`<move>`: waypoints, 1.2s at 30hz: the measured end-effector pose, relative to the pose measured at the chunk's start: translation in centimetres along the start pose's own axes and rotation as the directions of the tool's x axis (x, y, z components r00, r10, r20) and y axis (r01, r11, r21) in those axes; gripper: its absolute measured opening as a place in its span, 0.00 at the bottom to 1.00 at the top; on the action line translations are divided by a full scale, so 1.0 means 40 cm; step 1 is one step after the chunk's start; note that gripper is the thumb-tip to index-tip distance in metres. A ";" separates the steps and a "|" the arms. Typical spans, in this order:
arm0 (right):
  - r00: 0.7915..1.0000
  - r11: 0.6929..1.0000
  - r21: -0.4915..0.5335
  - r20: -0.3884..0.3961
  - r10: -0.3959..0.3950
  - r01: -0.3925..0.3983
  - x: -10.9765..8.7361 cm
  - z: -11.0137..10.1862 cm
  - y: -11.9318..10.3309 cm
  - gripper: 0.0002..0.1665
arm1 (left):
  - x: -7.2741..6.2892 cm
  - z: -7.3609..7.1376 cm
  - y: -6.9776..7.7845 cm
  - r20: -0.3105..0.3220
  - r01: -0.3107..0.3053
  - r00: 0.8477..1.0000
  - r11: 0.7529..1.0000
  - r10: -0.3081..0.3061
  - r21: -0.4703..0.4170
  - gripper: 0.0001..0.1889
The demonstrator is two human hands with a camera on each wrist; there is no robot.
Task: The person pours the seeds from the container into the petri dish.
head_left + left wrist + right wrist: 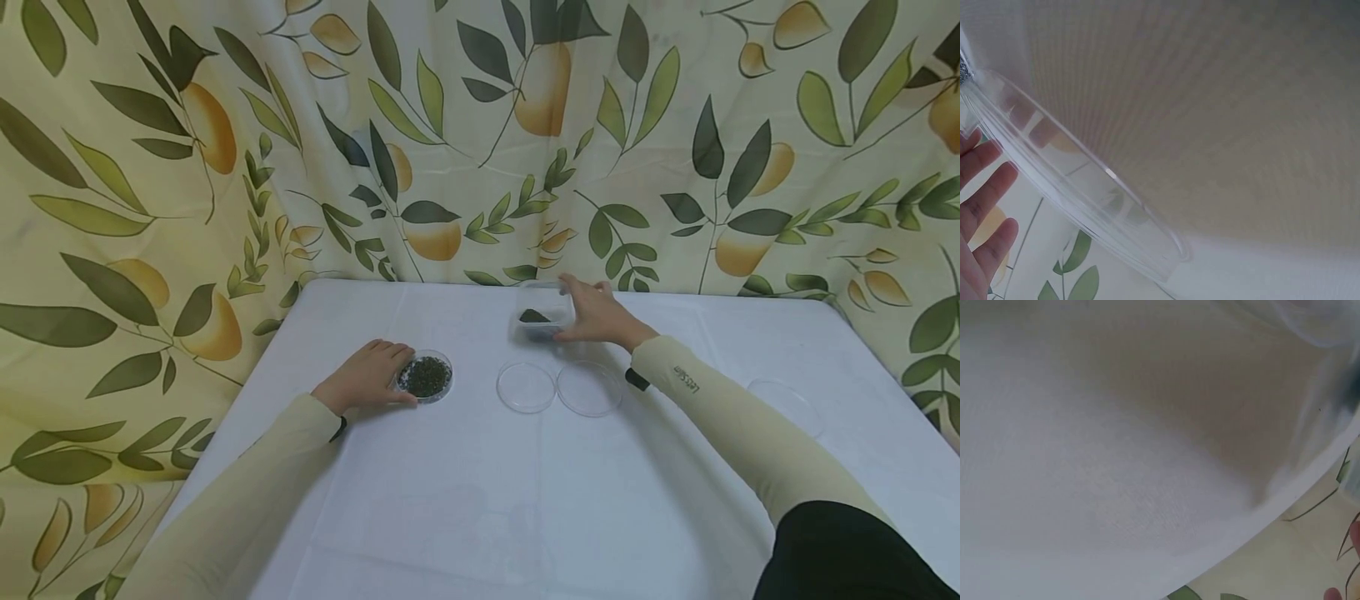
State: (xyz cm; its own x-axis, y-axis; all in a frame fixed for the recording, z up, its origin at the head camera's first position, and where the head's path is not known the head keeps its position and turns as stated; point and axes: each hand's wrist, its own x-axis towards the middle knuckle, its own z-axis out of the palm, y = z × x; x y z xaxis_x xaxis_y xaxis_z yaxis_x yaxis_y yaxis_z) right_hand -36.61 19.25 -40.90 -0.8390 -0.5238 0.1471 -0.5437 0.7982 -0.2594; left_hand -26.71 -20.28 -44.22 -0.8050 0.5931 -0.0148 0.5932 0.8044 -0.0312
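Observation:
In the head view my left hand point(375, 372) holds the left side of a clear round petri dish point(448, 385) on the table, fingers behind it and thumb in front. Dark green bits point(425, 377) cover the dish's bottom. The left wrist view shows fingers point(997, 181) beside the clear wall of the dish point(1097, 187). Towards the table's far edge, my right hand point(603, 317) grips a clear plastic box point(538, 293) by its right side. Dark green material point(535, 316) lies inside that box. Only fingertips point(1333, 594) of this hand show in the right wrist view.
Two clear round dishes or lids, one on the left point(527, 408) and one on the right point(589, 414), lie side by side in front of the box. A fainter round clear piece point(783, 383) is under the right forearm's far side. A leaf-print curtain point(480, 167) hangs behind the white-covered table point(450, 517).

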 end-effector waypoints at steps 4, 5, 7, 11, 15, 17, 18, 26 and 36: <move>0.999 0.999 -0.013 0.020 0.030 -0.030 0.005 -0.003 0.004 0.63 | 0.001 0.003 -0.002 -0.003 -0.004 1.000 1.000 0.004 0.006 0.46; 0.999 0.999 -0.014 0.024 0.038 -0.038 0.006 -0.005 0.004 0.63 | 0.001 0.003 -0.002 -0.002 -0.003 1.000 1.000 0.003 0.006 0.46; 0.998 0.998 -0.027 0.033 0.058 -0.057 0.008 -0.008 0.004 0.63 | 0.001 0.003 -0.001 0.001 0.000 1.000 1.000 0.000 0.006 0.46; 0.996 0.994 -0.070 0.041 0.085 -0.082 0.011 -0.013 0.004 0.62 | 0.000 0.002 0.000 0.009 0.007 1.000 1.000 -0.007 0.006 0.47; 0.995 0.990 -0.118 0.047 0.086 -0.080 0.012 -0.016 0.006 0.61 | 0.000 0.002 0.001 0.009 0.009 1.000 1.000 -0.009 0.008 0.47; 0.995 0.989 -0.124 0.046 0.087 -0.081 0.011 -0.018 0.006 0.61 | 0.000 0.001 0.001 0.005 0.007 1.000 1.000 -0.007 0.009 0.46; 0.995 0.989 -0.124 0.047 0.091 -0.085 0.011 -0.020 0.005 0.61 | -0.001 0.001 0.001 0.003 0.006 1.000 1.000 -0.006 0.010 0.46; 0.992 0.987 -0.120 0.065 0.111 -0.102 0.009 -0.014 0.019 0.60 | 0.000 0.000 0.002 0.008 0.007 1.000 1.000 -0.007 0.008 0.46; 0.990 0.988 -0.103 0.060 0.125 -0.118 -0.001 -0.002 0.035 0.63 | -0.001 -0.002 0.001 0.019 0.012 1.000 1.000 -0.012 0.008 0.47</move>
State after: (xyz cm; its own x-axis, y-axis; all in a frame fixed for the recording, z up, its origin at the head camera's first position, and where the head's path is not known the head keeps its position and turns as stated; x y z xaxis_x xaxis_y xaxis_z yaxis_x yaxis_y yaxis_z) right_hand -37.35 20.41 -41.17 -0.8977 -0.4370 0.0557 -0.4396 0.8809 -0.1755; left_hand -26.65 -20.25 -44.16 -0.8121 0.5826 -0.0332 0.5835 0.8111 -0.0393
